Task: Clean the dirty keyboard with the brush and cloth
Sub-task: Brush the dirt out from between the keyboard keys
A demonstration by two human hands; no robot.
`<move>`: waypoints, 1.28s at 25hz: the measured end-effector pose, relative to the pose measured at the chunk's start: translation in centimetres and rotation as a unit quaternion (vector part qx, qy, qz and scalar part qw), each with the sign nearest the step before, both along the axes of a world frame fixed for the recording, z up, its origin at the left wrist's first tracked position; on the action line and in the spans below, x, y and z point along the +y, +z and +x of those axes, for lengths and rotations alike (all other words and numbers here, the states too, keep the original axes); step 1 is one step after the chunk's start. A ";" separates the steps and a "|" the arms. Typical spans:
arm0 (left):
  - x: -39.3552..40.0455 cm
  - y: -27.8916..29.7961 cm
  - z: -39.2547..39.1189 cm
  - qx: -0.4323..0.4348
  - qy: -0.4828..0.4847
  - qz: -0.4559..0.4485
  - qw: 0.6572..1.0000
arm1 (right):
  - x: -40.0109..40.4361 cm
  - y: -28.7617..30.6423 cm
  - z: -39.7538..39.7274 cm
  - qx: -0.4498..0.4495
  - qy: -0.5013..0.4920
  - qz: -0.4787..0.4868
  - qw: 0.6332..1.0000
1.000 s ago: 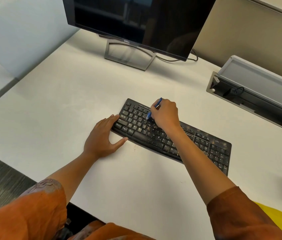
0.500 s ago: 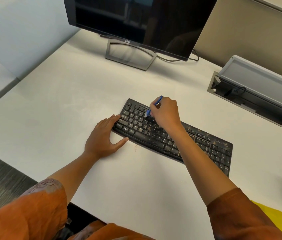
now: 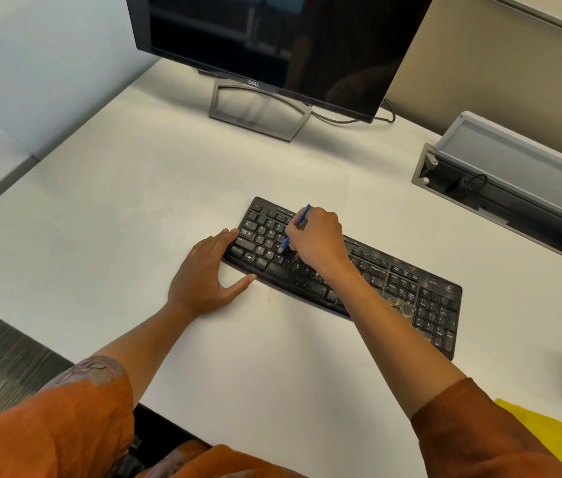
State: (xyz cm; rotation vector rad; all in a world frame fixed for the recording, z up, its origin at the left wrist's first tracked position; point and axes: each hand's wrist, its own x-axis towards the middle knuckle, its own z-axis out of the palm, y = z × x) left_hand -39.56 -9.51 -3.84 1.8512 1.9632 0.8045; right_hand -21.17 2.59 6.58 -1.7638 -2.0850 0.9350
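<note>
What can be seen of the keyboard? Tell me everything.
The keyboard is a black full-size board that looks like plastic, with a number pad, lying flat and slanted on the white desk before the monitor. Brownish grime speckles its middle and right side; the left keys look cleaner. The left hand rests against its left end, and the right hand holds a blue brush with its tip on the left-hand keys.

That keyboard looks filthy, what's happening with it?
A person is cleaning it. The right hand holds a small blue brush with its tip down among the letter keys on the keyboard, while the left hand rests flat against the keyboard's left end. Brownish grime shows on the right half, around the number pad. No cloth is clearly in view.
</note>
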 end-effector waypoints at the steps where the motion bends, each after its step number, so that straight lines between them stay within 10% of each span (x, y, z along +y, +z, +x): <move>1: 0.0 0.0 0.0 0.000 -0.001 0.002 1.000 | 0.1 -0.1 -0.1 0.001 -0.009 0.010 1.000; 32: 0.0 -0.3 -0.1 -0.006 0.001 -0.001 1.000 | 0.4 -0.6 -0.4 0.033 -0.030 0.065 0.997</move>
